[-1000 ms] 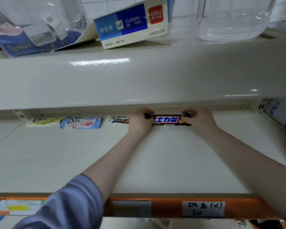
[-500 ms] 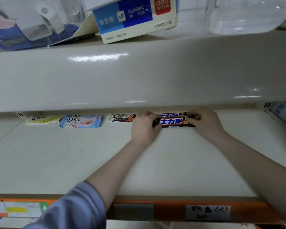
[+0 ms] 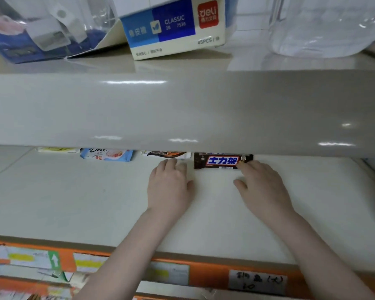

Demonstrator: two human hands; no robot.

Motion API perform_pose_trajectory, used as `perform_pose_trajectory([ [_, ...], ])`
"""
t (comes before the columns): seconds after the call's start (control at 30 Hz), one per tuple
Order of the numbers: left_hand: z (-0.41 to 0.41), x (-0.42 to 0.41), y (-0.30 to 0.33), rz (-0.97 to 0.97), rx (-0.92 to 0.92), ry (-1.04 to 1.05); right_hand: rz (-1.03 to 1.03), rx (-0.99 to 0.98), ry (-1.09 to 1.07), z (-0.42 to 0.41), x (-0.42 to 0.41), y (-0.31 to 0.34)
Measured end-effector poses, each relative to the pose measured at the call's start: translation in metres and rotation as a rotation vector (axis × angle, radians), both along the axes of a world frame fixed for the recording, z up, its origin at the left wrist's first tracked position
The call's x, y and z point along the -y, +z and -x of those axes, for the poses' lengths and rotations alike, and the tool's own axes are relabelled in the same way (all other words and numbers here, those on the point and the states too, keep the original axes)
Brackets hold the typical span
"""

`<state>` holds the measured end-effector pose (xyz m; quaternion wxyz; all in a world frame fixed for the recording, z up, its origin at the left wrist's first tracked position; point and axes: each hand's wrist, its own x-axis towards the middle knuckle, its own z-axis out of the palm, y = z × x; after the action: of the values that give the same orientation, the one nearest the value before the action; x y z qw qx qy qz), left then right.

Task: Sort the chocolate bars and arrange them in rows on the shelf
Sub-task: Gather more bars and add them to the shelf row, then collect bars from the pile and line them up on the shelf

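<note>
A dark brown Snickers bar (image 3: pixel 222 161) lies flat at the back of the white shelf (image 3: pixel 74 202). To its left in the same back row lie a dark Dove bar (image 3: pixel 165 153), a light blue Dove bar (image 3: pixel 107 154) and a pale yellow Dove bar (image 3: pixel 57 150), their tops hidden by the upper shelf's edge. My left hand (image 3: pixel 170 187) rests on the shelf just left of the Snickers bar, fingers relaxed, holding nothing. My right hand (image 3: pixel 262 189) lies in front of the bar's right end, a fingertip touching it.
The upper shelf's thick cream front edge (image 3: pixel 182 109) overhangs the back row. On it stand a blue and white Deli box (image 3: pixel 173 27), a clear plastic pack (image 3: pixel 41 29) and a clear container (image 3: pixel 325 24). An orange price rail (image 3: pixel 204 271) with labels runs along the front.
Both hands have let go of the Snickers bar's ends and drawn back toward me. The bar now lies by itself on the shelf. The camera has dipped lower.
</note>
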<state>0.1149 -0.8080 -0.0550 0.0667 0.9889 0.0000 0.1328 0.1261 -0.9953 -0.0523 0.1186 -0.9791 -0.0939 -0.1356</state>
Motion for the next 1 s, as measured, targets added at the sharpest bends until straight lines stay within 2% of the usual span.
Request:
perform_pose_trajectory([
  [0.3, 0.098, -0.099, -0.004, 0.059, -0.003, 0.289, -0.036, -0.003, 0.145, 0.062, -0.11, -0.009],
  [0.53, 0.178, -0.26, 0.001, 0.116, 0.072, 0.458, -0.03, 0.01, 0.254, 0.104, -0.274, -0.013],
  [0.67, 0.222, -0.365, 0.006, 0.078, 0.076, 0.576, -0.074, 0.031, 0.336, 0.131, -0.379, -0.008],
  [0.83, 0.244, -0.468, 0.015, 0.073, 0.088, 0.655, -0.104, 0.023, 0.39, 0.142, -0.477, 0.007],
  [1.0, 0.225, -0.549, 0.018, 0.082, 0.124, 0.656, -0.135, 0.011, 0.454, 0.127, -0.548, 0.01],
])
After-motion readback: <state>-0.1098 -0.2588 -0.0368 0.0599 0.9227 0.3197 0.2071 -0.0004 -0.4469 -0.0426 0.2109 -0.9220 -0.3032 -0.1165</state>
